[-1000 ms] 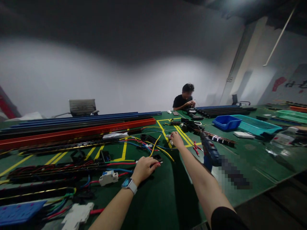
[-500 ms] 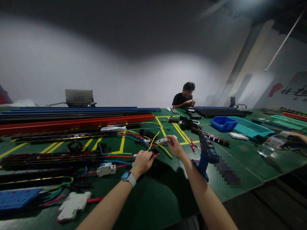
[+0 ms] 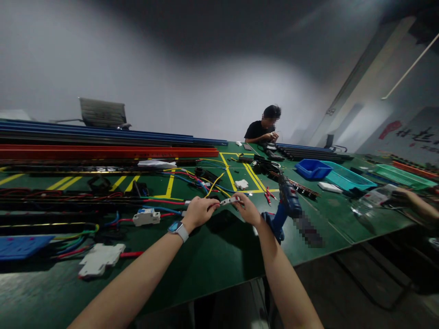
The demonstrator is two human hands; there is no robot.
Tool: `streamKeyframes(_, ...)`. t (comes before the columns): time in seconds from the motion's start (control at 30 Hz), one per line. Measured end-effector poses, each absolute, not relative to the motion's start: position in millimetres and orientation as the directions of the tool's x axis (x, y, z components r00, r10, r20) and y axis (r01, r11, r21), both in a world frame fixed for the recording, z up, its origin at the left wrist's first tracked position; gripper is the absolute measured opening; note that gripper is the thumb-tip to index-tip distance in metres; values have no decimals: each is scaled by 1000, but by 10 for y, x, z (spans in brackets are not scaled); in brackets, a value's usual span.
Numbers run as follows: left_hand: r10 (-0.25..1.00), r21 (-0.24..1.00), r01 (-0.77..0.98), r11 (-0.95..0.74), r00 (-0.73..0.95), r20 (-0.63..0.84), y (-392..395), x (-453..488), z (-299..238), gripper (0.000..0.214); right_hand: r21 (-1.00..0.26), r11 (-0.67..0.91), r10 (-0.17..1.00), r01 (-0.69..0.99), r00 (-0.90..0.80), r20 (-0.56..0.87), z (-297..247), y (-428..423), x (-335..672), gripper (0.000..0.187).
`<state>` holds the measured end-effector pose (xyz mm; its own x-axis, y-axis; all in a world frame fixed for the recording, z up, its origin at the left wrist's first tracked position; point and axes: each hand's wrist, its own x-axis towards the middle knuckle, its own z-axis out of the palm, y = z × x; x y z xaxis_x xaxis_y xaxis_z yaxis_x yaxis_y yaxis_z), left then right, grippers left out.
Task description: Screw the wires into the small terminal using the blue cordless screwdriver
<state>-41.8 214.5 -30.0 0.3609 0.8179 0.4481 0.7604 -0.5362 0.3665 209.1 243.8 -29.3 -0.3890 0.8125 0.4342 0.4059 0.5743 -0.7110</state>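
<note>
Piece being handled is a small white part (image 3: 229,200), held up just above the green desk (image 3: 219,256) near its front edge, right between both hands. The right hand (image 3: 248,209) has it pinched by the right end with its fingertips. The left hand (image 3: 199,211) is curled up with thumb and fingers pressed together right at the part's left end. Honestly can't tell if it's gripping the part itself or some dark bit next to it. There's a smartwatch (image 3: 176,228) on that wrist.

Just behind the hands is a tangle of yellow wires (image 3: 214,185) mixed with red and blue ones, plus a white block (image 3: 242,184) lying on the yellow floor-tape lines. A blue drill (image 3: 287,203) stands just right of the right hand, with red pliers (image 3: 269,195) beside it. Off to the left sits a white breaker (image 3: 146,217), and further back a long red rail (image 3: 103,152). A blue bin (image 3: 311,168) and teal tray (image 3: 346,179) are well off right. A co-worker (image 3: 262,130) sits at the far end.
</note>
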Motion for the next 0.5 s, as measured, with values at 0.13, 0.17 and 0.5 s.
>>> streamKeyframes(0.13, 810, 327, 765, -555, 408, 421, 2154, -428, -307, 32, -673, 606, 786, 424, -447, 426, -250, 2397, 2070, 23)
streamKeyframes(0.17, 808, 317, 766, -559, 419, 414, 2155, -430, -309, 32, -658, 616, 780, 434, -456, 430, -239, 2386, 2068, 23)
streamKeyframes(0.5, 811, 235, 796, -558, 463, 358, 2122, -397, -343, 31, -486, 587, 809, 647, -483, 334, -62, 2180, 1964, 24)
